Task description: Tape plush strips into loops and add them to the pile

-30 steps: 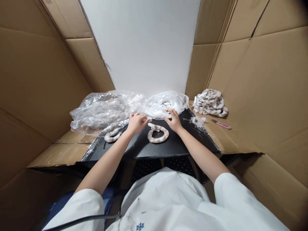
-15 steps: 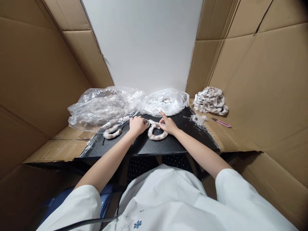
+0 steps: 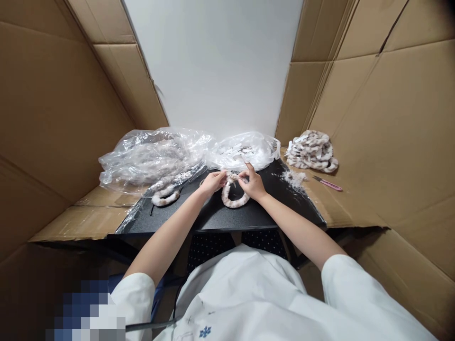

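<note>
A furry white-and-brown loop (image 3: 236,203) lies on the black tabletop in front of me, round end toward me. My left hand (image 3: 214,182) has its fingertips pinched at the upper left of the loop's top. From the other side, my right hand (image 3: 253,183) pinches the top right, its index finger raised. Small pale pieces show between the fingertips, too small to name. Left of my hands, a second furry loop (image 3: 166,196) with a thin black cord sticks out by a clear plastic bag (image 3: 131,161) full of similar fur.
Behind my hands sits a plastic bag of white tags (image 3: 241,152). On the right are a heap of furry loops (image 3: 311,150), a tuft of loose fluff (image 3: 294,179) and pink-handled thread snips (image 3: 327,183). Cardboard walls (image 3: 398,132) enclose both sides.
My left hand has shifted right and turned, bringing its fingertips close to my right hand at the loop's top. The loop has moved slightly right; the right index finger remains raised.
</note>
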The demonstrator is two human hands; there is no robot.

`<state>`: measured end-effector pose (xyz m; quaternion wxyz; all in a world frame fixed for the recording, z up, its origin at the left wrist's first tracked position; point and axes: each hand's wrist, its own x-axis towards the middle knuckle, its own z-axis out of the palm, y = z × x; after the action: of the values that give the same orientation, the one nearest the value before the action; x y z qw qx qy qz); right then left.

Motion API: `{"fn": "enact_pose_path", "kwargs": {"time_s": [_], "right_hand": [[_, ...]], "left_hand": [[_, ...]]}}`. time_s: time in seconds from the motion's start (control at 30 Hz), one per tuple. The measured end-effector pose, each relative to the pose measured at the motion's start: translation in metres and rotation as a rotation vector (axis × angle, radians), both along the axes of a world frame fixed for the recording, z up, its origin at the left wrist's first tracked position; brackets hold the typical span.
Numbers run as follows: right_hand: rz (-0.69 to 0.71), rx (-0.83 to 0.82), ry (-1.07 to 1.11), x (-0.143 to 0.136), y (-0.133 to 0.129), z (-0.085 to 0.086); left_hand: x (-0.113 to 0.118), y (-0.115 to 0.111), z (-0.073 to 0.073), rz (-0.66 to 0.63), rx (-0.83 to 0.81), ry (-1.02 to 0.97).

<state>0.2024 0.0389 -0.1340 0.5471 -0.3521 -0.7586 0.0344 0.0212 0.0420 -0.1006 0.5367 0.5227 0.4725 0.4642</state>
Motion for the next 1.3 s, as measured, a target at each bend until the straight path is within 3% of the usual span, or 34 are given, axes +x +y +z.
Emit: {"fn": "enact_pose_path", "kwargs": {"time_s": [0.1,0.23,0.43,0.7,0.97,1.3], "right_hand": [[0.034,-0.009,0.029,0.0,0.001,0.0],[0.097,-0.067,0.064,0.0,-0.002,0.003],[0.207,-0.141,0.08,0.001,-0.007,0.01],[0.258,-0.166,0.089,0.001,-0.007,0.012],[0.233,-0.155,0.124,0.002,-0.009,0.015],[0.219,-0.148,0.134,0.003,-0.01,0.017]], "left_hand": [[0.001,0.005,-0.004,-0.09,0.092,-0.19],[-0.003,0.002,-0.007,-0.196,0.159,-0.139],[-0.008,0.003,-0.009,-0.312,0.097,-0.056],[-0.013,-0.006,0.005,-0.533,-0.024,-0.018],[-0.011,-0.005,-0.003,-0.402,0.07,-0.007],[-0.003,-0.012,-0.011,-0.387,-0.088,-0.256]]}}
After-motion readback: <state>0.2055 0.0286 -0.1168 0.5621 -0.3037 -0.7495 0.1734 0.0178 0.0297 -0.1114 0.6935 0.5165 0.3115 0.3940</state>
